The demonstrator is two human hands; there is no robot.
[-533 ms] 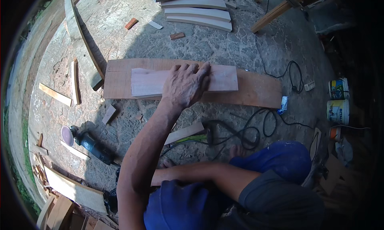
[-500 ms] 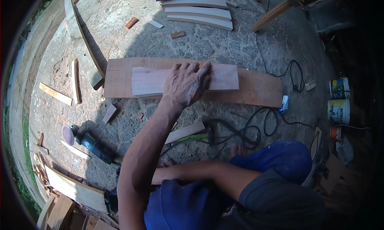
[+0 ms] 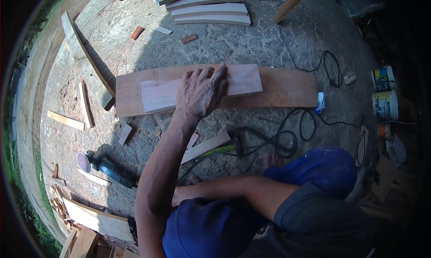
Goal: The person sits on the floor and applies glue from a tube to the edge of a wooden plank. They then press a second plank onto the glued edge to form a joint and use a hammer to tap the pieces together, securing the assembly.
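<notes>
My left hand (image 3: 200, 92) lies over a short pale wooden board (image 3: 244, 80), its fingers curled over the board's far edge. That board rests on a longer, wider brown plank (image 3: 289, 87), which lies crosswise on the rough floor. From the right, my right forearm (image 3: 224, 189) crosses low to the left above my blue-clad knee. Of my right hand (image 3: 178, 197) only a small part shows; its fingers are hidden behind my left forearm. An angle grinder (image 3: 111, 168) with a pale disc lies left of my left arm.
Several curved pale boards (image 3: 208, 10) are stacked at the far side. A long grey plank (image 3: 87, 56) lies at left among wood offcuts (image 3: 66, 120). Black cable (image 3: 283, 143) loops between the brown plank and my feet. Paint buckets (image 3: 384, 104) stand at right.
The view has turned slightly. With my left hand on it, the pale board has slid a little to the left along the brown plank. My right arm stays low across my body.
</notes>
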